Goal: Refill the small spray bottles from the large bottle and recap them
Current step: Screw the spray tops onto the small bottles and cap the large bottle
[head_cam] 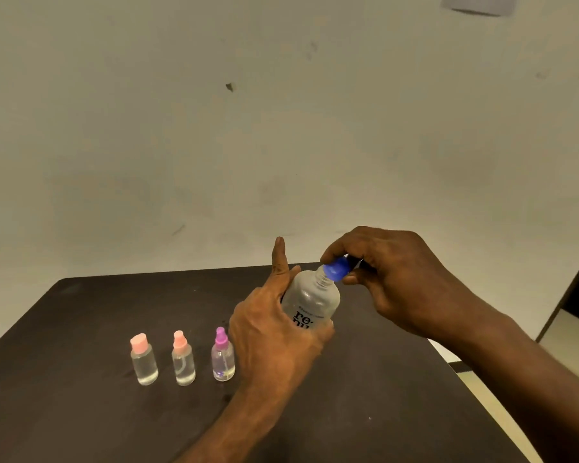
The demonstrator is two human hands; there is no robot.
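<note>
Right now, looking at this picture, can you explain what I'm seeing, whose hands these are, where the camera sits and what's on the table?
There is no machine here: a person wears one camera on the head, looking forward and down at their own two hands. The left hand grips a large clear bottle, tilted above a dark table. The right hand pinches the bottle's blue cap at the neck. On the table, to the left, three small spray bottles stand upright in a row with tops on: two pink-topped and one purple-topped.
</note>
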